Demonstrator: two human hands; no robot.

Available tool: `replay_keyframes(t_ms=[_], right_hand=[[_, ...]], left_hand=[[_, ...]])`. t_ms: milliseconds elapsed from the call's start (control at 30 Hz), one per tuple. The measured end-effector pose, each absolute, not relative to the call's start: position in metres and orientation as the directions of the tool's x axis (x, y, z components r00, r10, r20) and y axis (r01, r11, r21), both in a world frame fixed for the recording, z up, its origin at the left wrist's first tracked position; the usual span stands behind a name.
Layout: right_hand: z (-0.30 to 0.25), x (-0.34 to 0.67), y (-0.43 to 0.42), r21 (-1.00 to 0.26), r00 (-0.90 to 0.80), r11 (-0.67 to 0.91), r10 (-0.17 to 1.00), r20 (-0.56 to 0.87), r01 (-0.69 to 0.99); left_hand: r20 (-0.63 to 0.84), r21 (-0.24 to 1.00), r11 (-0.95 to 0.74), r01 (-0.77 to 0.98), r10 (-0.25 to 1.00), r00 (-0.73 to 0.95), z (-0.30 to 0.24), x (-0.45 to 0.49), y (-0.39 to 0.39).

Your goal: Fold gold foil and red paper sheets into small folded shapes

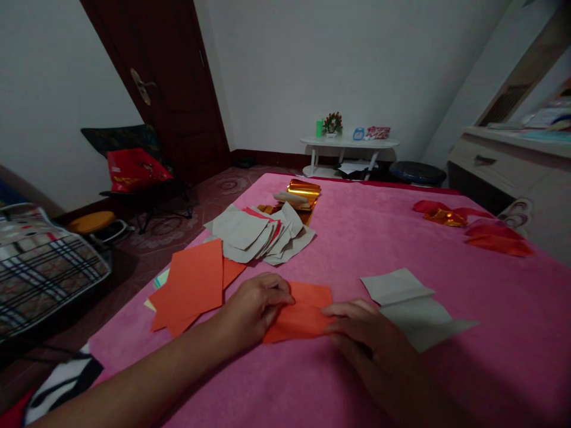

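Observation:
A folded sheet of orange paper (pixel 307 312) lies flat on the pink cloth in front of me. My left hand (pixel 261 306) has curled fingers closed on its left side. On its right edge, the fingers of my right hand (pixel 368 330) grip the same sheet, the thumb low near the bottom corner. Grey paper sheets (pixel 414 312) lie just beyond my right hand. Beside my left forearm is a stack of orange sheets (pixel 191 285), with pale sheets peeking out underneath.
Grey papers with some red (pixel 254 235) are heaped farther back, before a shiny gold foil roll (pixel 303 190). Red and gold foil pieces (pixel 446 215) lie at the right. A pink cloth (pixel 357 232) covers the table. A plaid bag (pixel 49 267) stands left.

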State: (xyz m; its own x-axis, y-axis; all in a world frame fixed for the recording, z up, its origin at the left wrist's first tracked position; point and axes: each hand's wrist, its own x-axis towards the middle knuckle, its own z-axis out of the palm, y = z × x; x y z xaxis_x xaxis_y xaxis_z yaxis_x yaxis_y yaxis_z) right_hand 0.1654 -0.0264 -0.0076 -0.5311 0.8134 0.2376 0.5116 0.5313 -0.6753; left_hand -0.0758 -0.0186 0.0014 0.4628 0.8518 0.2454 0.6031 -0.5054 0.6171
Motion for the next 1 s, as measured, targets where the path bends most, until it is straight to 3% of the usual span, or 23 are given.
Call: replay_keyframes(t_ms=[233,400,733,1000], right_hand=[[0.002,0.154,-0.021,-0.699,-0.479,0.438,0.864,0.154,0.565],[0.005,0.149,-0.019,-0.657,-0.448,0.407,0.887,0.117,0.635],[-0.003,0.151,-0.018,-0.599,-0.341,0.32,0.937,0.082,0.735],[-0.003,0.148,-0.017,-0.571,-0.314,0.296,0.947,0.069,0.766]], left_hand=[[0.045,0.784,-0.353,0.511,0.853,0.52,0.037,-0.092,-0.031],[0.038,0.857,-0.214,0.468,0.933,0.358,0.021,-0.088,-0.029],[0.044,0.838,-0.118,0.533,0.988,0.149,-0.001,-0.079,-0.028],[0.066,0.825,-0.135,0.548,0.987,0.145,-0.005,-0.079,-0.028]])
